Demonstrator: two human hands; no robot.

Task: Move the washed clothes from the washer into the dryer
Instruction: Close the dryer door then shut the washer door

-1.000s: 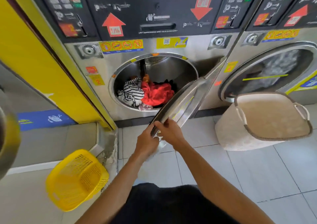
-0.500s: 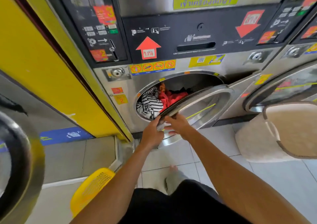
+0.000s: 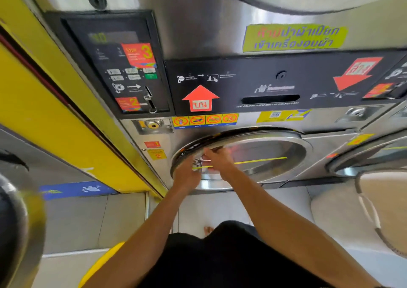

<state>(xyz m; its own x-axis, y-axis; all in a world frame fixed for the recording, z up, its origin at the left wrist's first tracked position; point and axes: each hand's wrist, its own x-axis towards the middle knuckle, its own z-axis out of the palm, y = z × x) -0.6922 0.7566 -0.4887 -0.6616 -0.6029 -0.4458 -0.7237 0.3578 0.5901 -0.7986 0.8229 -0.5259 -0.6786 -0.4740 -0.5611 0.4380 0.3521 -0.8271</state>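
Dryer door (image 3: 264, 155), round w/ glass window & steel rim, sits centre-right of frame, nearly flush against the lower dryer (image 3: 330, 146) front. Hinge side is to the right; free edge points left, where a thin dark gap shows along the upper-left rim. Seen at a slant, door reads as a wide oval, long axis running left-right across the frame. A yellow stripe crosses the glass horizontally.

Both hands meet at the door's left edge, mid-frame. Left hand (image 3: 187, 175) is on the lower-left rim, fingers curled round the edge, gripping it. Right hand (image 3: 217, 162) is just beside it, slightly higher & right, fingers curled over the rim at the top-left of the glass; looks like a grip on the door too, tho motion blur hides the fingertips. Forearms run up from bottom centre.

Clothes (image 3: 199, 163): only a small striped black/white patch shows thru the glass between the hands, inside the drum.

Control panel (image 3: 123, 67) w/ coin slot & red "3"/"2" stickers is upper left. Red up-arrow sticker (image 3: 200, 98) above the door, red down-arrow (image 3: 354, 73) upper right. Green-yellow notice (image 3: 293, 37) near top. Yellow wall (image 3: 55, 111) runs diagonally at left. Beige basket (image 3: 387, 210) at right edge; yellow basket (image 3: 103, 263) at bottom left, mostly hidden.
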